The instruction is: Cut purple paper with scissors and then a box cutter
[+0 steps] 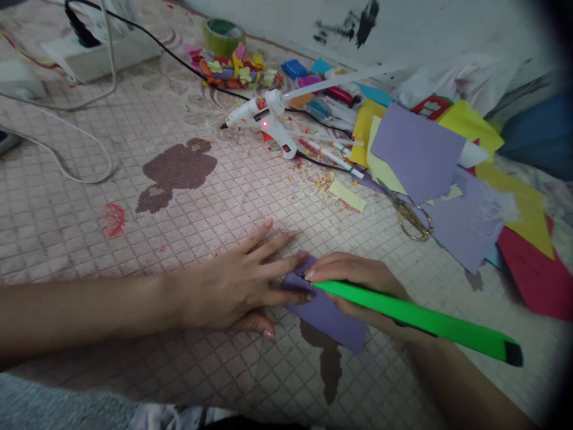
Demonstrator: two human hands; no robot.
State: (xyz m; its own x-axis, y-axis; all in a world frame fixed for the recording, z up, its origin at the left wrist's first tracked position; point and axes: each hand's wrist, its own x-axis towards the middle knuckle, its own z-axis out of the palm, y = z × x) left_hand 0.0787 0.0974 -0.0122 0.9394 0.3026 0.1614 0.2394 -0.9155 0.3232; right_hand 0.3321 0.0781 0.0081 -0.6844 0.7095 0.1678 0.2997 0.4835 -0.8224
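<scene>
A small purple paper piece (338, 319) lies on the patterned tablecloth, its upper part covered by my hands. My left hand (242, 280) rests flat with fingers spread, and its fingertips press on the paper's left side. My right hand (358, 275) is closed around a green utility knife (416, 310), gripping it close to its front end. The knife's tip meets the paper beside my left fingertips; the blade itself is too small to make out. Its black rear end points to the lower right.
A white hot glue gun (264, 116) with a lit red light stands ahead, its black cord trailing. Gold-handled scissors (409, 215) lie beside coloured paper sheets (416, 149) at right. Paper scraps, a green tape roll (222, 37) and a power strip (102, 57) are farther back.
</scene>
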